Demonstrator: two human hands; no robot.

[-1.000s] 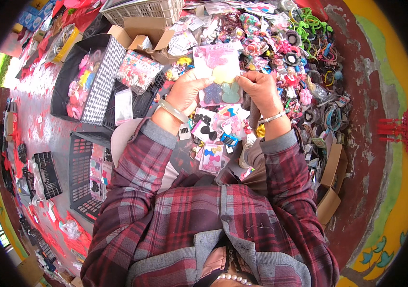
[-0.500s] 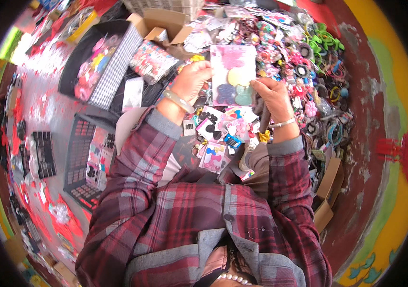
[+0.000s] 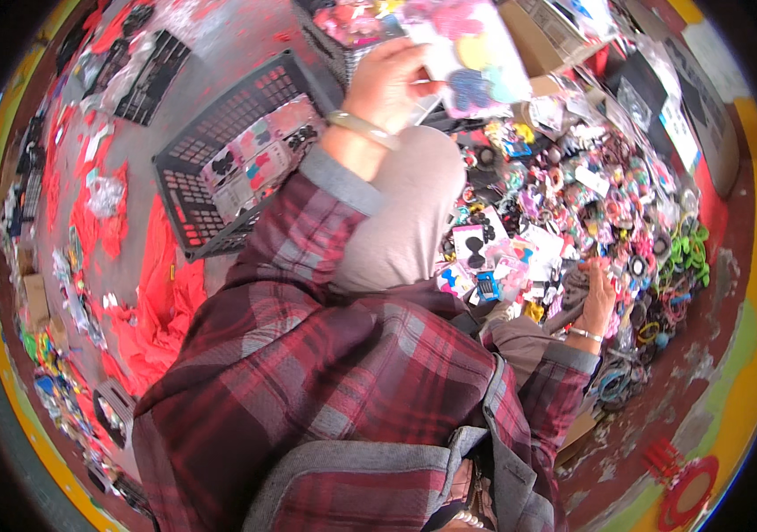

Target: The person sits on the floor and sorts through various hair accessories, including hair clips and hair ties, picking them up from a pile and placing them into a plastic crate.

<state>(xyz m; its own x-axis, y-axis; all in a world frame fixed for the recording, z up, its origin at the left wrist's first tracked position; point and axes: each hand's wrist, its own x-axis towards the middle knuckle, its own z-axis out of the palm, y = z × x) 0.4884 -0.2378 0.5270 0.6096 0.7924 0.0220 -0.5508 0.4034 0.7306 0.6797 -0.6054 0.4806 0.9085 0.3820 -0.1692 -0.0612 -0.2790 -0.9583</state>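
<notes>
Card has swung left, edge pinched in my left hand; wide gap, then right hand, loosely open, seemingly empty, over the pile

Head-worn fisheye view, facing down at close range over the plaid jacket (lower centre); the blurred floor, upper left, apparently lies farther off.
</notes>
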